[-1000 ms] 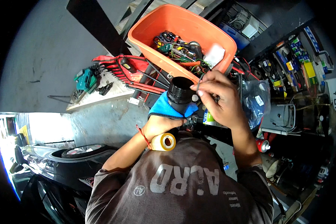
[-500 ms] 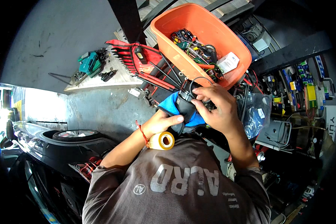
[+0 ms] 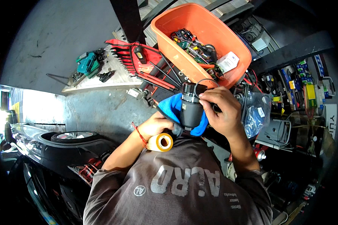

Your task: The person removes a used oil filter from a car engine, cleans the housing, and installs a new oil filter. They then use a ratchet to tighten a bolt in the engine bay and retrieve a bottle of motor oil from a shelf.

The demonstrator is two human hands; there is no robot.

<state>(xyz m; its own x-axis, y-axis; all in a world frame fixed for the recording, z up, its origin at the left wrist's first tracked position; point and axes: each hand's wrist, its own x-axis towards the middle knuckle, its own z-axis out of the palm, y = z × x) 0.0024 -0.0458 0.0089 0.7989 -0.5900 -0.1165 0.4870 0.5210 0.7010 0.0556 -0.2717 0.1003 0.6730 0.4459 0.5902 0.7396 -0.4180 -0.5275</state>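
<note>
Head view: cradling a black filter housing (image 3: 191,112) in a blue cloth (image 3: 170,108), long axis running away from the shirt (image 3: 169,204), threaded end toward an orange tub (image 3: 231,41) of cables (image 3: 184,35) and a white box (image 3: 228,62). Gripping cloth with curled fingers of the left hand (image 3: 157,125), beside a cartridge filter (image 3: 156,143). Pinching a black O-ring (image 3: 206,79) with the right hand (image 3: 223,108). Beyond: pale table (image 3: 120,83), grey floor (image 3: 105,108).

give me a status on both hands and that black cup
Left hand closed on blue cloth, cloth against black cup. Right hand pinching thin dark ring by cup's threaded rim. Yellow filter at left wrist, away from rim.
</note>
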